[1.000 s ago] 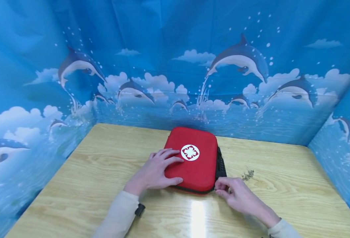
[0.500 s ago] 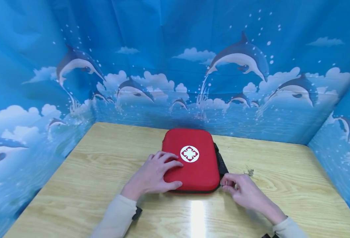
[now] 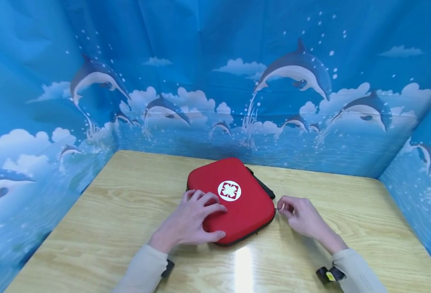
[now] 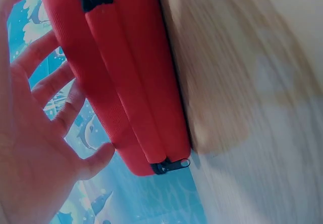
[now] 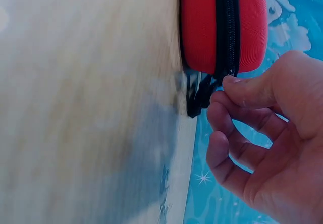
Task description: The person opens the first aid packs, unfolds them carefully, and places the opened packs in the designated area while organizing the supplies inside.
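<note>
A red zippered first-aid case with a white cross emblem lies on the wooden table, turned at an angle. My left hand rests on its near left side, fingers spread over the top and thumb at the near edge. In the left wrist view, a second zipper pull hangs by the end of a red fabric strip. My right hand pinches a zipper pull between thumb and forefinger at the case's right corner. The black zipper beside it looks closed in the right wrist view.
A black strap handle sticks out along the far right side of the case. The wooden table ends at a blue dolphin-print curtain behind and at both sides. Black wrist devices sit at the cuffs.
The case has turned counterclockwise under my left hand. My right hand has moved right and away from me with the zipper pull, while the left has stayed nearly in place.
</note>
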Motion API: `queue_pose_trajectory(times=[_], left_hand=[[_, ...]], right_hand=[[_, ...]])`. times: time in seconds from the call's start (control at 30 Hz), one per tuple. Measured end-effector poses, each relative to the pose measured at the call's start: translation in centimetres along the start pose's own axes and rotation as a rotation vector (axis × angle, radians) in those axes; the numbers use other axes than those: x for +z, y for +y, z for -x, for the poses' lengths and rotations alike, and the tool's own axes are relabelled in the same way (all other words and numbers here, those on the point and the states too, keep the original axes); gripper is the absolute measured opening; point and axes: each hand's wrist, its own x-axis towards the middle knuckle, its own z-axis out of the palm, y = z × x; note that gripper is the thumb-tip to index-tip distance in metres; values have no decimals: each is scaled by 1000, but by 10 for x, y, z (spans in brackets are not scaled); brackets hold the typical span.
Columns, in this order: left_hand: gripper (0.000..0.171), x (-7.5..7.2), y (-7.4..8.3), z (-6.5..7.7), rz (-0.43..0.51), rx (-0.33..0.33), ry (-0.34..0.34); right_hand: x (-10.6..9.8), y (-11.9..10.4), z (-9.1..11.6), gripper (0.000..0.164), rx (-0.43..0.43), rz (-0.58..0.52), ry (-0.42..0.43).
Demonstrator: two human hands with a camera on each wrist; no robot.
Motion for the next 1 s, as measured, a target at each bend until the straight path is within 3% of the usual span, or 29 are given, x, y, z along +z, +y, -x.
queue_pose_trajectory(times=[0.4,0.6,1.0], left_hand=[[55,-1,10,0,-75,76,10],[54,-3,17,-7,-83,89,-26],[67,-1,3,-20,-67,10,-55]], right_hand=[[-2,16,-35,20,74,29,6],[-3,26,-50,19,111,7,4],[-5,37,-55,15,136,-60,-2]])
